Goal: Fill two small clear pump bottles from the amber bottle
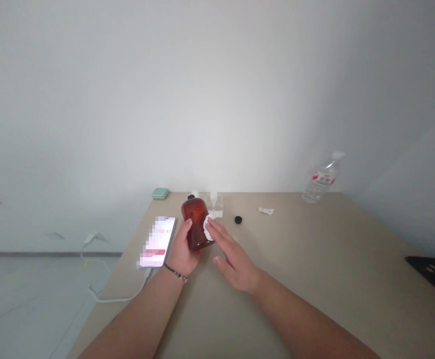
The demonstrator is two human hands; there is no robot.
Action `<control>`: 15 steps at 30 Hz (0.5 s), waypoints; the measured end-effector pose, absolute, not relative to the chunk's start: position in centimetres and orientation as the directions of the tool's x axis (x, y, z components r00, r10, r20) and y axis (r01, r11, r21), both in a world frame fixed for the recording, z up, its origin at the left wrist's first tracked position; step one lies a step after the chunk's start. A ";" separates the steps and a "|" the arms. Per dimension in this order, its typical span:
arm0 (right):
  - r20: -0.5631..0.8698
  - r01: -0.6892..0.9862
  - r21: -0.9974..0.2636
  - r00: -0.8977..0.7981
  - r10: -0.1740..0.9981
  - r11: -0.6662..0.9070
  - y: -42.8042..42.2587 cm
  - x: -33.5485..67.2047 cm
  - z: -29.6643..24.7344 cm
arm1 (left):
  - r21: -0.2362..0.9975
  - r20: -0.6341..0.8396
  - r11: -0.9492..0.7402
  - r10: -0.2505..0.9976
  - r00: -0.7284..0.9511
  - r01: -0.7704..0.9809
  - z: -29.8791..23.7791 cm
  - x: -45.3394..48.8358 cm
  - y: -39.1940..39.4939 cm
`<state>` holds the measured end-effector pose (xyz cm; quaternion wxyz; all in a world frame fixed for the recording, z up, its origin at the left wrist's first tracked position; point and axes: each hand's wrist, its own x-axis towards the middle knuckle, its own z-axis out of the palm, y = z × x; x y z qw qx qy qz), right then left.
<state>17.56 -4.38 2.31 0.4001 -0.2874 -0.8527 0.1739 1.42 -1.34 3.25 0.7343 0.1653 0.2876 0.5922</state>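
Observation:
My left hand is wrapped round a brown bottle, which tilts to the left above the table. A black neck piece shows at the bottle's top. With its fingers stretched out, my right hand presses a crumpled white tissue against the bottle's right side. The thumb of that hand stands apart from the bottle. On the table to the right lies a small black cap.
A lit phone with a white cable lies at left, and a green case behind it. Behind the bottle is a clear box. A tissue scrap, a water bottle and a black object are at right.

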 end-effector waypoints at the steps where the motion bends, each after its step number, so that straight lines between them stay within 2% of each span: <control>1: 0.588 0.364 -0.506 -0.517 0.621 0.782 -4.3 17.6 2.4 | 0.596 -0.188 0.241 0.969 0.159 -0.766 3.2 1.5 -1.4; 4: 0.608 0.413 -0.466 -0.493 0.622 0.783 -4.0 18.0 2.7 | 0.677 -0.068 0.201 0.975 0.213 -0.708 3.2 2.1 -1.7; 7: 0.606 0.446 -0.506 -0.424 0.672 0.738 -3.7 18.3 2.8 | 0.721 -0.033 0.189 0.970 0.239 -0.666 3.1 2.7 -2.0; 11: 0.581 0.406 -0.616 -0.344 0.738 0.675 -3.8 18.1 2.6 | 0.670 -0.073 0.229 0.967 0.244 -0.706 3.1 2.5 -1.9; 15: 0.575 0.349 -0.602 -0.434 0.693 0.718 -4.1 17.6 2.4 | 0.589 -0.241 0.203 0.968 0.070 -0.782 3.6 1.6 -1.2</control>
